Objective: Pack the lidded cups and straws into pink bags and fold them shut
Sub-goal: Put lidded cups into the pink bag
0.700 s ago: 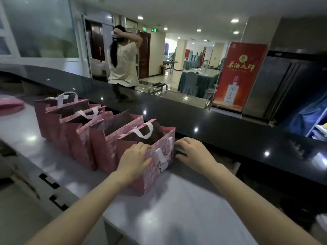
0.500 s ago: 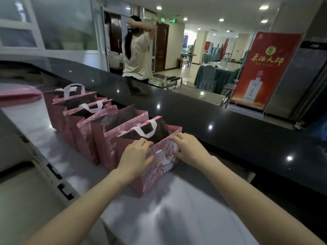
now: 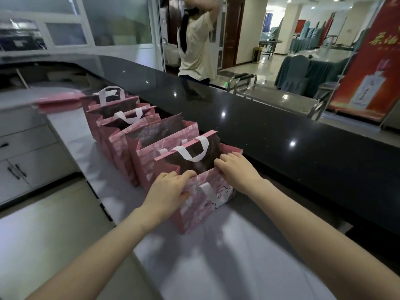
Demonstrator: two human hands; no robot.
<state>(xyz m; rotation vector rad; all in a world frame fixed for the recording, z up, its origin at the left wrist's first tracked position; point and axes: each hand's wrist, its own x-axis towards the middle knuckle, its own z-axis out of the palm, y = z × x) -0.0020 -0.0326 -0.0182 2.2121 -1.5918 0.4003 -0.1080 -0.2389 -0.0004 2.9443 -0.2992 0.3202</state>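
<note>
Two surfaces first: a long black counter (image 3: 281, 131) at the back, glossy, and against its near side a pale worktop (image 3: 216, 256). On the worktop, several pink bags (image 3: 123, 146) in a row, all upright and open at the top, each touching the next, running away to the left. Beyond the far end of the row, a flat pink stack (image 3: 58, 102), probably unused bags.

At the near end, the nearest bag (image 3: 205, 198), with a white cartoon print on the front and a white handle (image 3: 190, 151) at the back wall. Cannot tell whether a cup or a straw is inside: dark interior, nothing of them visible.

With the left hand (image 3: 168, 191), a pinch on the near rim at the left corner, fingers curled over the edge, thumb on the outer face. With the right hand (image 3: 236, 169), a pinch on the same rim at the right corner.

Judged as paper: light, stiff along the creases, easy to dent or to tip. Best to hold at the top corners, as now, and to fold the rim down evenly, pressing gently so as not to crush a lid below.
</note>
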